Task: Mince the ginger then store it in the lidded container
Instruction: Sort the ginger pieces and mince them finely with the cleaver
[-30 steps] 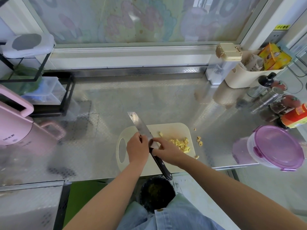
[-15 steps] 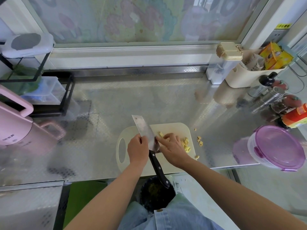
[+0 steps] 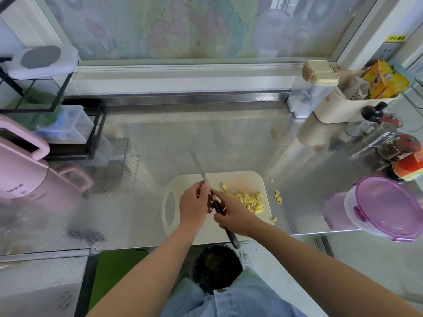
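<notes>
Left hand (image 3: 193,202) fingers pinch knife (image 3: 198,167) blade; right hand (image 3: 235,213) grips handle (ginger (image 3: 247,199) beside).

A small yellow sign (image 3: 397,38) on the frame at the upper right carries a short row of black Chinese characters, too small to read with certainty. The pink appliance (image 3: 25,170) at the left of the table (image 3: 206,138) bears a line of small grey lettering low on its front, blurred beyond reading. The red-labelled bottle (image 3: 412,167) at the right edge and the yellow box (image 3: 384,81) in the cream bin (image 3: 338,110) show print that cannot be made out.
</notes>
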A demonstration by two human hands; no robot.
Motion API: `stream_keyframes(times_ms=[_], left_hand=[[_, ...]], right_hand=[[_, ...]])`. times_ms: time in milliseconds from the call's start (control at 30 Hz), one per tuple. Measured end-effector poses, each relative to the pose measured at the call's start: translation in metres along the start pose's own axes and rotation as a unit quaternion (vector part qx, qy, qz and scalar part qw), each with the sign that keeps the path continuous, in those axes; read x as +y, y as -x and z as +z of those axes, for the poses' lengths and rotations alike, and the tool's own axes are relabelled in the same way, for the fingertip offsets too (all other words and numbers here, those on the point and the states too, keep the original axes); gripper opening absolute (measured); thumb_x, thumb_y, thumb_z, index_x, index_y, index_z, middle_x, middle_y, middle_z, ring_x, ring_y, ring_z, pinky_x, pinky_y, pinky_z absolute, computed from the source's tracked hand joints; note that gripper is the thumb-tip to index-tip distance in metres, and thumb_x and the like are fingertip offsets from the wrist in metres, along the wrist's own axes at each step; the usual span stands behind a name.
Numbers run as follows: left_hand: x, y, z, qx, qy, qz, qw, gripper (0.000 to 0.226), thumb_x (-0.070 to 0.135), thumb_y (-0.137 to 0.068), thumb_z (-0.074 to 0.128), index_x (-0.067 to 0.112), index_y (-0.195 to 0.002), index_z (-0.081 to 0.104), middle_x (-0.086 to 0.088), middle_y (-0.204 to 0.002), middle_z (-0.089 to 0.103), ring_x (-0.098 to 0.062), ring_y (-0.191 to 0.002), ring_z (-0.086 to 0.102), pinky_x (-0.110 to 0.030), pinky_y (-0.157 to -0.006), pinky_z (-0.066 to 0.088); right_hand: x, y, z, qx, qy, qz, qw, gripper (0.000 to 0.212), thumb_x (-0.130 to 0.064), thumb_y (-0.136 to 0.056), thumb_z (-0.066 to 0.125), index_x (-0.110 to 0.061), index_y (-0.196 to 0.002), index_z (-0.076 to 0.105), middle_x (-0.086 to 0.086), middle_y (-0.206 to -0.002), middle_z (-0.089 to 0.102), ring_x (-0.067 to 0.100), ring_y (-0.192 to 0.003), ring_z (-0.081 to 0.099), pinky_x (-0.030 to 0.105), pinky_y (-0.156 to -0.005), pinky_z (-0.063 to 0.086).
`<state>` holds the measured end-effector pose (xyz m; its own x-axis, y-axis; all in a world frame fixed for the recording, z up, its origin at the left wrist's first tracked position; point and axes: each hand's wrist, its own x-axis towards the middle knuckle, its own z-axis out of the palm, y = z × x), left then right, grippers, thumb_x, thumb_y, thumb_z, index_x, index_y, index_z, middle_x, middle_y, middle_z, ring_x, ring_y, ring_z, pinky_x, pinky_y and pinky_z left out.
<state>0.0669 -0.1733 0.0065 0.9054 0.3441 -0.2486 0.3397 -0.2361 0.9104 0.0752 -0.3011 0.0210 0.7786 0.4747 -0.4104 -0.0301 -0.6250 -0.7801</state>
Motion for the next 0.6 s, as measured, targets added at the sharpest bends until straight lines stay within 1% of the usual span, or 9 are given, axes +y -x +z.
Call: stream_keyframes(times_ms=[67, 100, 200, 233, 267, 367, 433, 500, 600], left_hand=[[0.0, 0.0, 0.001, -0.012, 0.029, -0.006, 0.999, 0.034, 0.028, -0.1, 0.039, 0.011, -0.09, 0.067, -0.008, -0.076, 0.065, -0.017, -0.066, 0.059, -0.038, -0.06, 0.046], [-0.002, -0.001, 0.001, -0.007, -0.014, 0.014, 1.0, 0.034, 0.029, -0.099, 0.038, 0.015, -0.1, 0.068, -0.007, -0.086, 0.063, -0.015, -0.077, 0.057, -0.038, -0.066, 0.045], [-0.013, 0.0, 0.001, 0.005, -0.166, 0.106, 0.98, 0.034, 0.03, -0.099, 0.041, 0.03, -0.127, 0.059, 0.002, -0.106, 0.045, -0.012, -0.099, 0.043, -0.024, -0.082, 0.034], [-0.016, 0.002, 0.002, 0.003, -0.206, 0.138, 0.969, 0.037, 0.036, -0.098, 0.039, 0.033, -0.132, 0.056, 0.002, -0.109, 0.04, -0.014, -0.102, 0.038, -0.023, -0.087, 0.031], [-0.02, 0.004, 0.002, -0.007, -0.248, 0.163, 0.955, 0.043, 0.043, -0.096, 0.034, 0.036, -0.135, 0.052, 0.001, -0.113, 0.037, -0.016, -0.106, 0.033, -0.024, -0.09, 0.027], [-0.022, 0.009, 0.01, -0.074, -0.33, 0.194, 0.921, 0.057, 0.06, -0.09, 0.015, 0.049, -0.138, 0.043, 0.001, -0.126, 0.03, -0.018, -0.117, 0.025, -0.029, -0.096, 0.023], [-0.019, 0.012, 0.019, -0.102, -0.372, 0.206, 0.899, 0.062, 0.061, -0.088, 0.007, 0.049, -0.14, 0.038, -0.001, -0.132, 0.03, -0.019, -0.121, 0.023, -0.032, -0.1, 0.023], [-0.017, 0.011, 0.027, -0.093, -0.427, 0.191, 0.879, 0.061, 0.058, -0.091, 0.006, 0.044, -0.143, 0.034, -0.003, -0.137, 0.03, -0.021, -0.124, 0.022, -0.033, -0.101, 0.023], [-0.015, 0.005, 0.033, -0.059, -0.423, 0.103, 0.898, 0.052, 0.05, -0.099, 0.016, 0.035, -0.146, 0.032, -0.007, -0.139, 0.029, -0.024, -0.126, 0.023, -0.036, -0.103, 0.023]], right_hand=[[0.0, -0.002, -0.001, 0.065, -0.129, 0.05, 0.988, 0.019, -0.006, -0.092, 0.045, -0.014, -0.107, 0.052, 0.004, -0.076, 0.051, 0.014, -0.056, 0.05, 0.025, -0.051, 0.047], [0.0, -0.004, -0.002, 0.098, -0.219, 0.084, 0.967, 0.013, -0.003, -0.091, 0.041, -0.01, -0.094, 0.052, 0.006, -0.07, 0.046, 0.015, -0.051, 0.045, 0.027, -0.046, 0.043], [0.002, -0.008, -0.01, 0.152, -0.476, 0.174, 0.849, 0.016, 0.0, -0.086, 0.036, -0.011, -0.074, 0.039, 0.006, -0.064, 0.039, 0.014, -0.041, 0.032, 0.023, -0.039, 0.03], [0.005, -0.008, -0.013, 0.156, -0.518, 0.19, 0.82, 0.017, -0.002, -0.086, 0.037, -0.013, -0.073, 0.036, 0.005, -0.062, 0.038, 0.013, -0.039, 0.03, 0.022, -0.037, 0.027], [0.008, -0.007, -0.016, 0.154, -0.539, 0.201, 0.803, 0.018, -0.004, -0.086, 0.037, -0.015, -0.072, 0.035, 0.003, -0.06, 0.038, 0.013, -0.039, 0.028, 0.022, -0.036, 0.026], [0.018, -0.001, -0.018, 0.143, -0.531, 0.211, 0.808, 0.019, -0.008, -0.089, 0.038, -0.015, -0.071, 0.035, 0.002, -0.058, 0.038, 0.012, -0.039, 0.027, 0.022, -0.036, 0.025], [0.023, 0.005, -0.02, 0.14, -0.521, 0.213, 0.814, 0.019, -0.008, -0.089, 0.039, -0.014, -0.071, 0.036, 0.002, -0.058, 0.039, 0.013, -0.039, 0.028, 0.022, -0.036, 0.025], [0.027, 0.011, -0.023, 0.142, -0.513, 0.218, 0.818, 0.018, -0.008, -0.088, 0.04, -0.014, -0.072, 0.036, 0.003, -0.058, 0.04, 0.013, -0.04, 0.028, 0.022, -0.037, 0.025], [0.034, 0.02, -0.027, 0.144, -0.502, 0.223, 0.823, 0.016, -0.007, -0.088, 0.04, -0.014, -0.074, 0.035, 0.003, -0.06, 0.04, 0.014, -0.041, 0.028, 0.021, -0.038, 0.024]])
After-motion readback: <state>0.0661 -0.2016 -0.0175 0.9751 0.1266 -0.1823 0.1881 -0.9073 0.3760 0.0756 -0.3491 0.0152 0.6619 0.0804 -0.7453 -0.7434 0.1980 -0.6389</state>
